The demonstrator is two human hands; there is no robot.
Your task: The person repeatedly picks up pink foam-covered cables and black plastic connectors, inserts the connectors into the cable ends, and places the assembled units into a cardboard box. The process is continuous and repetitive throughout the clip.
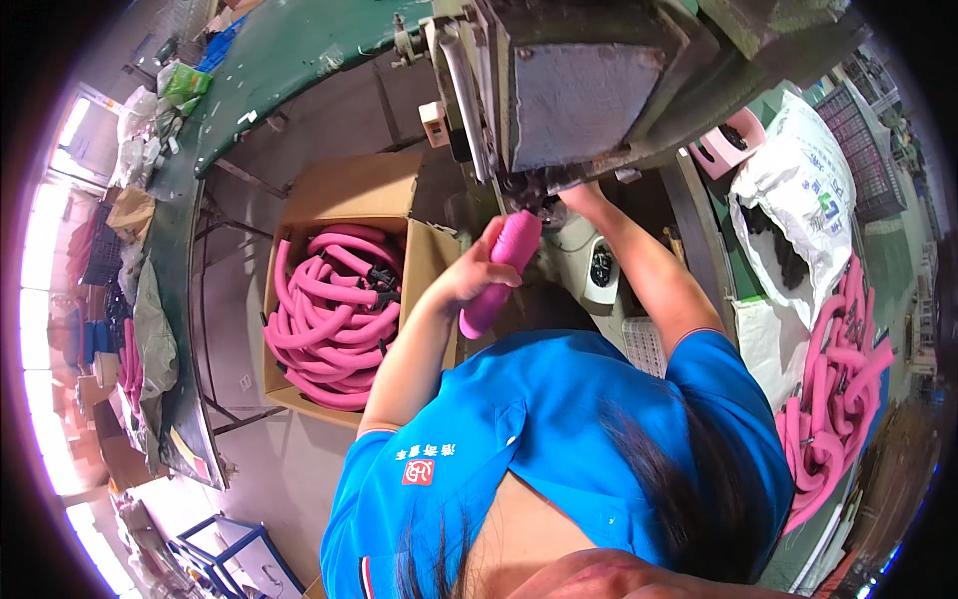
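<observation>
My left hand [477, 272] is wrapped round a pink foam-covered tube [484, 311], thumb across its front. The tube slants upward, its upper end right beneath the head of a grey metal machine [587, 105]. A dark fitting shows between that end and the machine. On the other side my right hand [585, 200] reaches in under the machine head. Its fingers are hidden there, so whether they grip anything does not show.
At left, an open cardboard box [431, 262] holds many pink tubes [334, 324] with black fittings. A green table [289, 60] runs behind it. To the right are a pink bin [739, 157], a white sack [798, 185] of black parts and another heap of pink tubes [828, 419].
</observation>
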